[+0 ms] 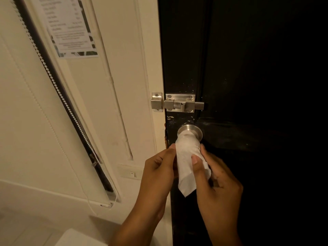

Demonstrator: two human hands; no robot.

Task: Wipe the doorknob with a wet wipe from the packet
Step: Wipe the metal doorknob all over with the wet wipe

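A round steel doorknob (pixel 187 129) sticks out of the black door (pixel 248 68). A white wet wipe (pixel 187 157) is draped over the knob's front and hangs down to a point below it. My left hand (pixel 159 167) pinches the wipe's left side with its fingertips. My right hand (pixel 218 180) grips the wipe from the right, thumb pressed on the front of it. Only the knob's rear rim shows above the wipe. The wipe packet is not in sight.
A steel slide bolt (pixel 177 103) bridges the door and the cream frame just above the knob. A light switch (pixel 132 173) sits on the wall left of my hands. A roller blind with a bead chain (pixel 58 89) and a printed notice (pixel 71 27) hang further left.
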